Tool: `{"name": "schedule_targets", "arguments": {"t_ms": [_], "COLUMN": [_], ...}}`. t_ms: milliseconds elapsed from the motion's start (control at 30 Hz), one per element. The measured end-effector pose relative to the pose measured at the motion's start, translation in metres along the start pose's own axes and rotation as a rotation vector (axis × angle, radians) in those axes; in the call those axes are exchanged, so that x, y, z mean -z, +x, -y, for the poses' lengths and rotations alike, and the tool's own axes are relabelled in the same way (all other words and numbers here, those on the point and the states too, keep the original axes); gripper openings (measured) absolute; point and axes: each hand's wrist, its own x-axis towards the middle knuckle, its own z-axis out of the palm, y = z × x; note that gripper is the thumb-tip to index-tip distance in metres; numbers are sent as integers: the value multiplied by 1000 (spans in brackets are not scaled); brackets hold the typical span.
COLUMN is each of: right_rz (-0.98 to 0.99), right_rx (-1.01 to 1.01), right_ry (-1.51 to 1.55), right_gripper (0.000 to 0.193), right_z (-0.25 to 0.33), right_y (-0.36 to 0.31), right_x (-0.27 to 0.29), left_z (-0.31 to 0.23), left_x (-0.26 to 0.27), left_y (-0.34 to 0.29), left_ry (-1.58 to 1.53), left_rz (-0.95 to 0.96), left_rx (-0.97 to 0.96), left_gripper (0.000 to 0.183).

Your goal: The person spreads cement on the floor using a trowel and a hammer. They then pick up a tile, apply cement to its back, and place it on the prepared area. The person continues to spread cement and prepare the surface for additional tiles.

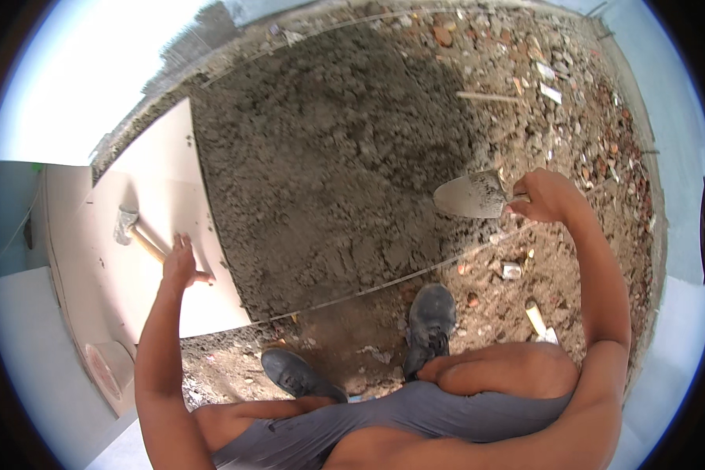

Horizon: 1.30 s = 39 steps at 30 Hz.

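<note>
A trowel [470,196] with a broad, mortar-smeared blade points left from my right hand [547,196]. The fingers of that hand are closed round its handle, and the blade hangs over the right edge of the wet mortar bed [321,172]. On the left, my left hand [181,265] grips a hammer [146,241] by its pale wooden handle. The hammer's grey head is over a large pale tile [164,168], and its shadow falls on the tile apart from it. The tile's right edge borders the dark mortar.
A taut string [384,286] crosses just beyond my shoes [431,317]. Rubble and broken brick [580,117] cover the right side, where a thin stick [489,96] lies. A pale blue wall [685,157] rises at right. A pale round object [108,368] stands at lower left.
</note>
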Motion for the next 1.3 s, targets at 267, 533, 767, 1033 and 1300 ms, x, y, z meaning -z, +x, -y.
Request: {"name": "schedule_targets", "arguments": {"t_ms": [267,533,767,1033,1300], "right_rz": [-494,-493,-292,-21,2], "right_rx": [-30,59,254,290,282], "right_ry": [116,229,211,529,316], "right_gripper": [45,53,55,53,39], "right_z": [15,29,58,31,-48], "right_y": [102,221,194,159,58], "right_x": [23,30,15,0,-25], "left_z": [-3,-2,9,10,4], "left_x": [13,2,0,-3,-5], "left_y": [-9,-7,-9,1,1], "left_ry": [-66,-43,-60,-49,-107], "left_rz": [40,-47,-33,-41,-16], "left_rx": [45,-21,-30,-25,11], "left_gripper": [148,145,153,153,149]}}
